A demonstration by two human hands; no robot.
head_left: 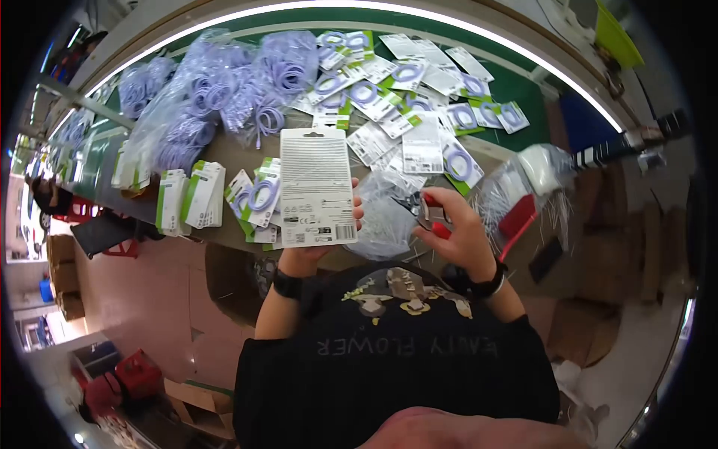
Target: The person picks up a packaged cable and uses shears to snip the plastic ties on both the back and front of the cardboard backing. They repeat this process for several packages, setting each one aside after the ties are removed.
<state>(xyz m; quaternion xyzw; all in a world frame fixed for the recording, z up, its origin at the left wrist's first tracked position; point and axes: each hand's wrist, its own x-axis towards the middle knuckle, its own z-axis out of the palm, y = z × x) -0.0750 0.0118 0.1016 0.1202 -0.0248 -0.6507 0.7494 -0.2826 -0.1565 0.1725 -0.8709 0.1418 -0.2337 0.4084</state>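
Observation:
My left hand (357, 209) holds a white printed card (317, 187) upright, its barcode side facing the camera; most of the fingers are behind it. In my right hand (460, 232) are small cutters with red handles (441, 230), their dark jaws parted just right of the card. Beneath the cutters lies a clear plastic bag (378, 217) of thin pale strips. Purple coiled cables on green and white cards (364, 92) are scattered across the far side of the table. Left of my left hand stand stacks of green and white cards (203, 194).
Clear bags of purple coiled cables (224, 86) are heaped at the back left. To the right are another clear bag (516, 179), a red-handled brush (517, 217) and a dark flat object (546, 259). Cardboard boxes (583, 329) stand below right.

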